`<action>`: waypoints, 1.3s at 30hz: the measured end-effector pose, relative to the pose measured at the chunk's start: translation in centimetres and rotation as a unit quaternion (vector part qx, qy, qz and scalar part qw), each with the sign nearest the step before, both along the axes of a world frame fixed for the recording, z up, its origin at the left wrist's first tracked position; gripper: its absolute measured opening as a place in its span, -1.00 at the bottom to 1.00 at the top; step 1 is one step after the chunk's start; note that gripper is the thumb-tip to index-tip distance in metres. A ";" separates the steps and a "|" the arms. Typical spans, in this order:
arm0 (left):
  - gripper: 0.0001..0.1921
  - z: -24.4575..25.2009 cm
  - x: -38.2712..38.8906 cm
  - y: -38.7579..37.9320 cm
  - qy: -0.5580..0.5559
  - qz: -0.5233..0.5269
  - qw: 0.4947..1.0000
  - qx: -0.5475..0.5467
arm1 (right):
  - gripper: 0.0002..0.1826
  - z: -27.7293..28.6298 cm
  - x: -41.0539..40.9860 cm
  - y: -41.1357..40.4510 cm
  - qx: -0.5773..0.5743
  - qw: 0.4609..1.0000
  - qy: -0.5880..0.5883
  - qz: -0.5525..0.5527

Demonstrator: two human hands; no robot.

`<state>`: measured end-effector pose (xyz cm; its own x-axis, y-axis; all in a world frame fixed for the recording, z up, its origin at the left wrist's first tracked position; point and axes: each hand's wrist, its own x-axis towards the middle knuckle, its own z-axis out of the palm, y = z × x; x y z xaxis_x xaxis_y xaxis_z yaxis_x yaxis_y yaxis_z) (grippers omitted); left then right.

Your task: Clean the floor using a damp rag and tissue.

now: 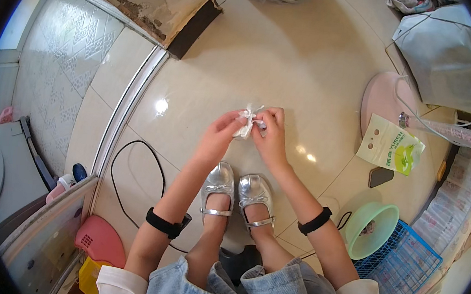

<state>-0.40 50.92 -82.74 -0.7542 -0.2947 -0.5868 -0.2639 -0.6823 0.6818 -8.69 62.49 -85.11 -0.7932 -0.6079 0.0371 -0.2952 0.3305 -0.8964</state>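
In front of me, above the silver shoes (219, 179) on my feet, both hands meet at a small crumpled piece of white, partly see-through plastic (244, 124), perhaps a bag or wrapper. My left hand (223, 132) pinches its left side between thumb and fingers. From the right, my right hand (271, 135) grips another part of it with bent fingers. The plastic looks gathered or knotted between the fingertips; what it may contain cannot be told. Black bands circle both forearms.
Right: a pink round stand base (386, 102), a printed plastic bag (388, 147), a dark phone (380, 177), a green bowl (371, 231) and a blue wire basket (407, 265). Left: a looped black cable (118, 152), a metal door track (132, 94), a pink dustpan-like object (101, 238) and a washing machine (17, 164).
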 end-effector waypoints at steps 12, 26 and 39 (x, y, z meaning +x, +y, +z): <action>-0.64 -1.7 0.6 -1.0 -0.015 -0.104 0.957 -0.269 | -0.72 -1.0 -1.4 1.7 -0.081 0.967 -0.235 0.051; -0.76 -2.3 0.7 -2.0 -0.077 -0.045 0.971 -0.221 | -0.55 -0.5 -1.6 1.5 -0.060 0.954 -0.294 0.012; -0.77 -0.6 -0.1 -0.3 0.030 -0.149 0.930 -0.334 | -0.63 -1.0 -2.4 2.9 -0.003 0.936 -0.341 0.086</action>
<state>-0.52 50.58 -83.35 -0.8858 -0.3516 -0.3029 -0.3219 -0.0046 0.9468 -11.12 65.42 -86.08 -0.5233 -0.7304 -0.4390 0.2978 0.3259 -0.8973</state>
